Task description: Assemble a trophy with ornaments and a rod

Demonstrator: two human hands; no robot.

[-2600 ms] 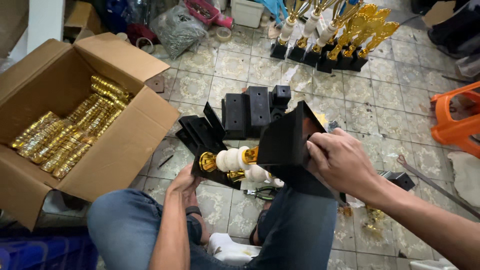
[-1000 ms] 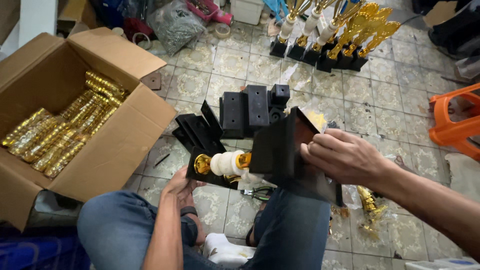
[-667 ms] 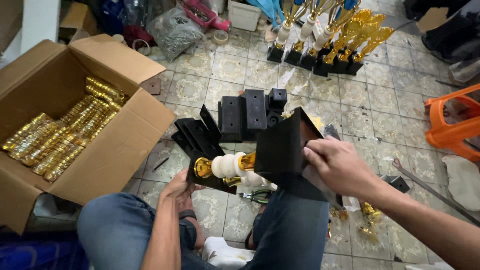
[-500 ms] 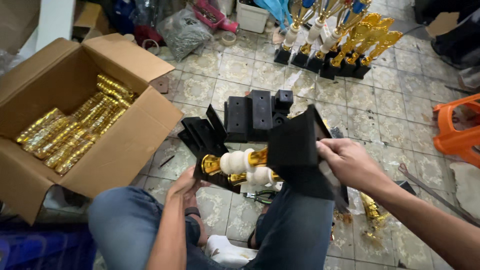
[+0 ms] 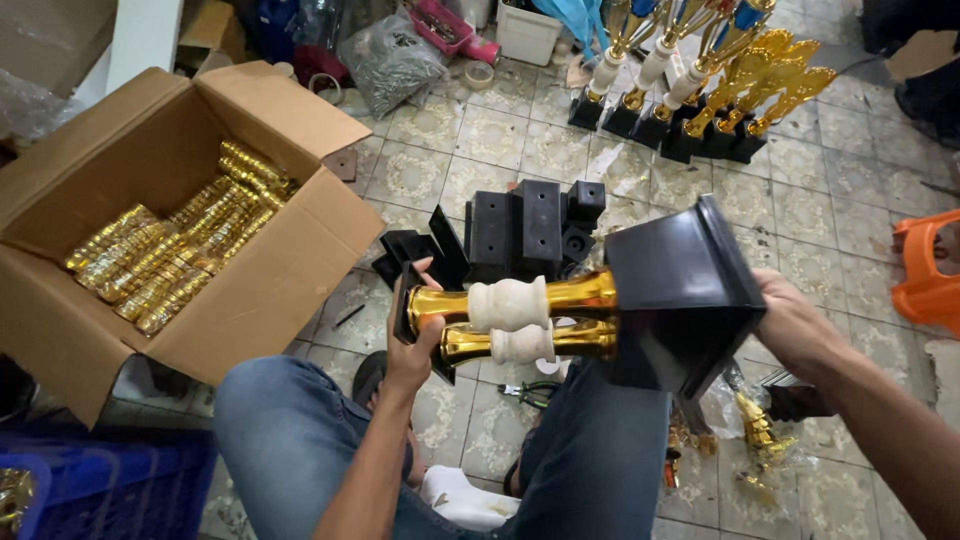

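Head view: the trophy assembly (image 5: 560, 320) lies horizontal above the knees, at frame centre. It has two gold columns with white centre pieces, joined to a black base (image 5: 685, 300) at 3 o'clock and a small black plate at 9 o'clock. The left hand (image 5: 412, 345) grips the plate end, fingers (image 5: 422, 270) curled over its edge. The right hand (image 5: 795, 325) holds the base from behind; its fingers are hidden, state cannot be told. An open cardboard box (image 5: 150, 160) of gold parts sits at 9 o'clock. Loose black blocks (image 5: 530, 225) lie on the floor (image 5: 440, 170) at 12 o'clock, finished trophies (image 5: 700, 90) beyond at 1 o'clock
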